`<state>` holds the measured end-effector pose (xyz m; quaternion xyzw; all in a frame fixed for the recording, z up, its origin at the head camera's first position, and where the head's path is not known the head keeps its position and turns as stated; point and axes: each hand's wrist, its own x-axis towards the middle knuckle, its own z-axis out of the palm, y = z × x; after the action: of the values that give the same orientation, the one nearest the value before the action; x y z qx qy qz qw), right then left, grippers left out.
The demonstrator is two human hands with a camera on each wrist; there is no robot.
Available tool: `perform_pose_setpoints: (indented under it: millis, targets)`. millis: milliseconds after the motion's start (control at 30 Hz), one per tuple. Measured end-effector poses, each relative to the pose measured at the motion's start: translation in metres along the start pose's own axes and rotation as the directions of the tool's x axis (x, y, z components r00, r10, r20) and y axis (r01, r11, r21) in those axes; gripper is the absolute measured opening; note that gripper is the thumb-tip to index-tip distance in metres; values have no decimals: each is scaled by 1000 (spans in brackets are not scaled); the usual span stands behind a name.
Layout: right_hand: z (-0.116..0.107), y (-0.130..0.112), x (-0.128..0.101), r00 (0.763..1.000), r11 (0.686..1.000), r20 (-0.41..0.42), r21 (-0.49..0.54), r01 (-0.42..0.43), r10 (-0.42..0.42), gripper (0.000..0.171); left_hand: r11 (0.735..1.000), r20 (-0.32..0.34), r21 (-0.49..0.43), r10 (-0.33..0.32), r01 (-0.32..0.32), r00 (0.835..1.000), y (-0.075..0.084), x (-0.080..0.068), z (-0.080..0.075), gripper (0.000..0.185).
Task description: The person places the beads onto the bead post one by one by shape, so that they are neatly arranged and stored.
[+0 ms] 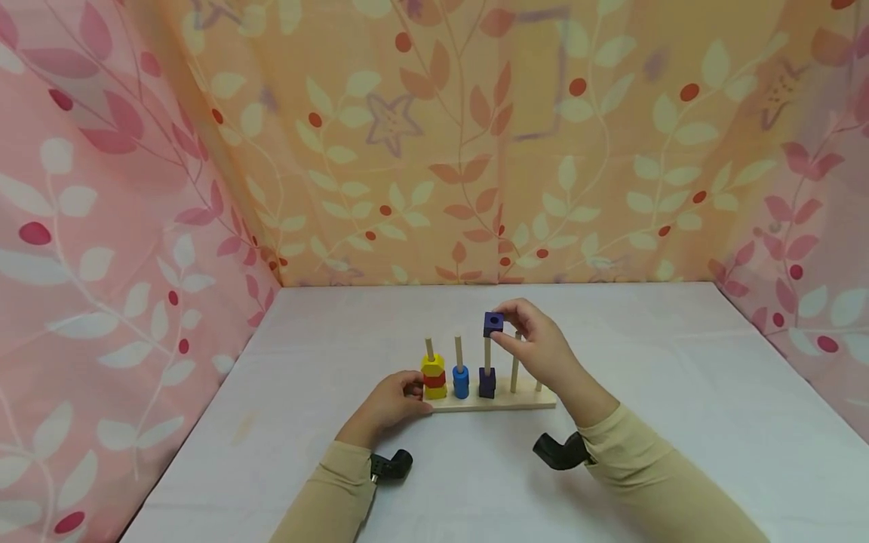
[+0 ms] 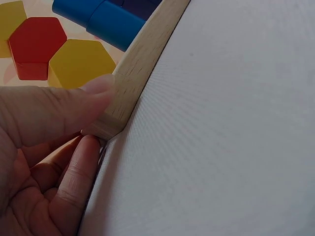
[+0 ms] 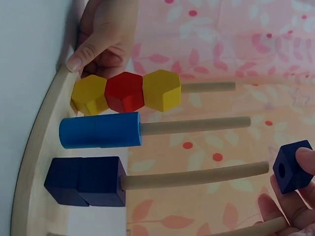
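My right hand [image 1: 536, 343] pinches a dark purple cube bead [image 1: 493, 324] with a hole through it, just over the tip of the middle peg [image 3: 197, 176]. Two more purple cubes [image 3: 86, 182] sit at the foot of that peg. My left hand [image 1: 390, 403] grips the left end of the wooden peg board [image 1: 492, 404], its thumb on the front edge [image 2: 115, 98]. Beside that hand, a peg carries yellow hexagon beads [image 3: 162, 90] above and below a red one [image 3: 124, 92]. The peg between holds blue cylinder beads [image 3: 101, 130].
Two bare pegs [image 1: 515, 369] stand at the board's right side, partly behind my right hand. A white cloth [image 1: 326, 324] covers the table, with patterned curtains [image 1: 434, 151] behind and at both sides. Black wrist devices [image 1: 560, 451] stick out from the sleeves.
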<state>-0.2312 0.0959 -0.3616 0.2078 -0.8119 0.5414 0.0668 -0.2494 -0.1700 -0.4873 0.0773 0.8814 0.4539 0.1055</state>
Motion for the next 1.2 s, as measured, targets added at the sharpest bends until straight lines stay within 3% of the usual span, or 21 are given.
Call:
perform_pose_setpoints:
  millis: [200,367,733,1033,1200]
  targets:
    - [8,11,3,997,989,39,130,-64,60,26,1000,0,3,14,-14,1000,-1,1,2,47]
    - [12,16,-1,992,983,41,136,-120,116,29,1000,10,2,18,-18,1000,-2,2,3,47]
    - [23,37,-9,970,954,-9,181,-238,244,56,1000,9,3,-6,6,1000,1,1,1,45]
    - [38,56,-12,939,931,-42,152,-331,340,34,1000,8,4,12,-12,1000,0,3,-2,46]
    - [42,65,-14,941,938,-50,112,-328,335,31,1000,8,8,7,-7,1000,0,4,-2,48]
